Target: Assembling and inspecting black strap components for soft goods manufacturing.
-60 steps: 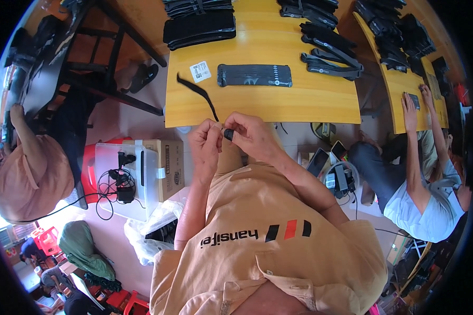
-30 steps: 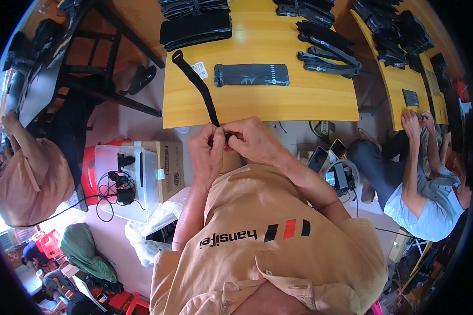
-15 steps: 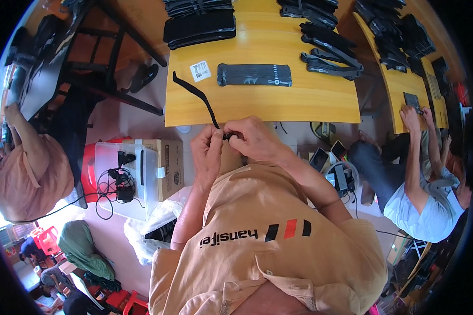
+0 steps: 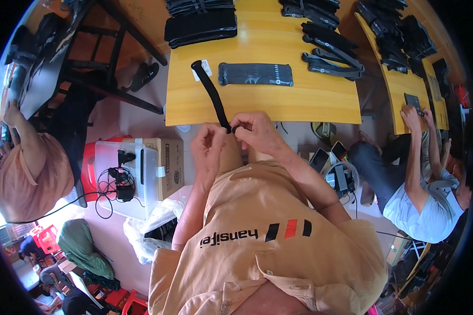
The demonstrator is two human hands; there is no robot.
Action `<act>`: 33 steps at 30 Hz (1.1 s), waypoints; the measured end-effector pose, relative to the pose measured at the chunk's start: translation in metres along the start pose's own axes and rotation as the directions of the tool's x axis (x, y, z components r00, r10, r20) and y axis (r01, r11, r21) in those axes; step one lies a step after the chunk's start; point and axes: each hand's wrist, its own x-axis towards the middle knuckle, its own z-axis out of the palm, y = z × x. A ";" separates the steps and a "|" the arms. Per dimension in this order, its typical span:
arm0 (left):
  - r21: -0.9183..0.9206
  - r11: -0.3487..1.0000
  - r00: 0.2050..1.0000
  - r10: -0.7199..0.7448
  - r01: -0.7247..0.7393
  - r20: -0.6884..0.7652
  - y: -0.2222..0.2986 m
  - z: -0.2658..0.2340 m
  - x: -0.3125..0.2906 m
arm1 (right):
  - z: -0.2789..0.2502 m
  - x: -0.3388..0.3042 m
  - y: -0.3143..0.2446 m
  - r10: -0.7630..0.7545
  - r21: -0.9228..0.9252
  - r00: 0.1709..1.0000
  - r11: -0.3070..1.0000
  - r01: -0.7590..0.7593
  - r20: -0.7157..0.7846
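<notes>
A narrow black strap [image 4: 211, 93] runs from my fingers up over the near edge of the yellow table, its far end partly covering a white printed label [image 4: 206, 68]. My left hand [image 4: 209, 144] pinches the strap's near end, thumb against fingers. On the other side, my right hand [image 4: 255, 131] is closed with its fingertips on the same end, where a small dark loop shows. Both hands are above my lap, just off the table edge. Beyond them a flat dark grey pack [image 4: 255, 74] with pale print lies on the table.
Black folded bundles [image 4: 201, 29] are stacked at the table's back left, more dark straps [image 4: 332, 63] at the right. A clear bin with cables [image 4: 126, 178] and a cardboard box [image 4: 171, 168] stand at left. One person [image 4: 423, 199] works at right, another [image 4: 34, 173] at left.
The strap has turned its broad side toward me, and its far end has swung right, over the white label. My hands have moved slightly apart, fingertips still at the strap's near end.
</notes>
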 end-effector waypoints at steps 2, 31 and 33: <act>0.099 0.993 0.997 0.073 -0.069 -0.037 0.001 0.001 -0.002 | -0.001 0.000 0.000 -0.011 -0.018 1.000 1.000 0.011 0.009; 0.435 0.899 0.983 0.123 -0.051 -0.139 0.032 -0.038 -0.030 | 0.042 0.013 -0.021 -0.396 -0.434 0.887 0.773 0.462 0.239; 0.428 0.903 0.983 0.112 -0.040 -0.145 0.036 -0.037 -0.032 | 0.041 0.013 -0.025 -0.406 -0.395 0.873 0.780 0.485 0.270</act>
